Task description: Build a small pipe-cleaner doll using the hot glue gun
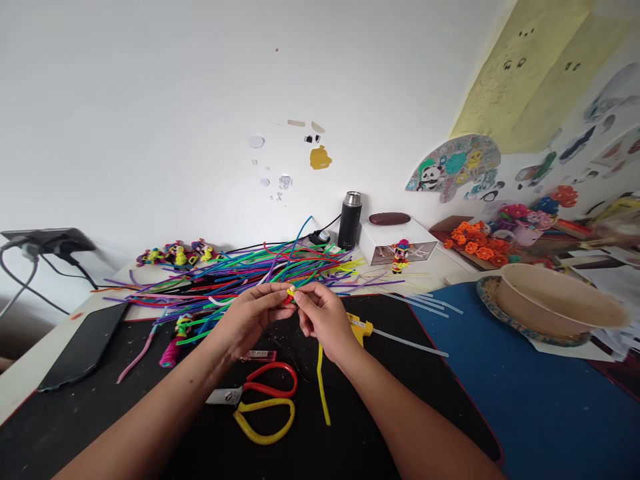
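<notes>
Cluttered black mat point(90, 413), white wall point(150, 100) behind.

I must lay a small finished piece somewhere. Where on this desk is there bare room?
Bare black mat lies left of the scissors, below the dark phone. The blue surface in front of the bowl is also free. Behind both hands the pipe cleaner pile crowds the desk.

No text I can read anywhere. Wall stickers point(453, 167) by the yellow poster point(525, 73): just cartoon pics, no words legible. Flask point(349, 220), white box point(397, 243), scissors point(260, 400) on my surface: no brand or nos. visible, too small or blurred.
</notes>
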The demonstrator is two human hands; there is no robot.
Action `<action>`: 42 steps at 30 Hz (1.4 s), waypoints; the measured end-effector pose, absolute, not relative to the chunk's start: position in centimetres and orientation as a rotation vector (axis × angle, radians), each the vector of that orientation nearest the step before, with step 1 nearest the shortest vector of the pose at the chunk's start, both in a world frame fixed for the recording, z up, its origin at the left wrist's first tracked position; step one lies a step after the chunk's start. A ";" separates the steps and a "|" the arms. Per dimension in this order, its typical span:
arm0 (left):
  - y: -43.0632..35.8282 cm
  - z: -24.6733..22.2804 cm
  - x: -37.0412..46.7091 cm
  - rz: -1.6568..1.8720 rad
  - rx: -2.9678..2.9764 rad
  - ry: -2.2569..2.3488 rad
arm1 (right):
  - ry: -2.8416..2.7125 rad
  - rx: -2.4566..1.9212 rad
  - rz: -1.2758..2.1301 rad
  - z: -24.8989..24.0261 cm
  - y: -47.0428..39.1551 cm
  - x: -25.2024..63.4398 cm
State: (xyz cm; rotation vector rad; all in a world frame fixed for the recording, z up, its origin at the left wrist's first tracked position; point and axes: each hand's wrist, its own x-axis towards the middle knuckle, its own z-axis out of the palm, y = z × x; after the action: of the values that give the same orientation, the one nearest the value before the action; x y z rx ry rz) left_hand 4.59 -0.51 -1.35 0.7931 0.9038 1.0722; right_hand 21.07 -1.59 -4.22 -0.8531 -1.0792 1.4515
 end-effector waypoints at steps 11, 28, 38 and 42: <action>-0.2 -1.3 4.3 1.021 0.689 0.843 | -1.119 -0.849 1.468 -4.3 -1.6 21.1; -0.2 -1.4 4.1 0.970 0.674 0.851 | -1.142 -0.847 1.492 -4.6 -1.7 21.0; 0.0 -0.8 3.3 0.958 0.791 0.890 | -1.144 -0.860 1.453 -4.1 -1.5 21.2; 0.0 -0.5 3.1 0.947 0.881 0.907 | -1.156 -0.871 1.452 -4.2 -1.6 21.2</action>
State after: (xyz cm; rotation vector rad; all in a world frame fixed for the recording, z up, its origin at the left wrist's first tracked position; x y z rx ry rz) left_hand 3.14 -0.02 -0.45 0.8806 0.9066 0.9468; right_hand 21.19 -1.57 -4.15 -0.8705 -1.1557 1.4516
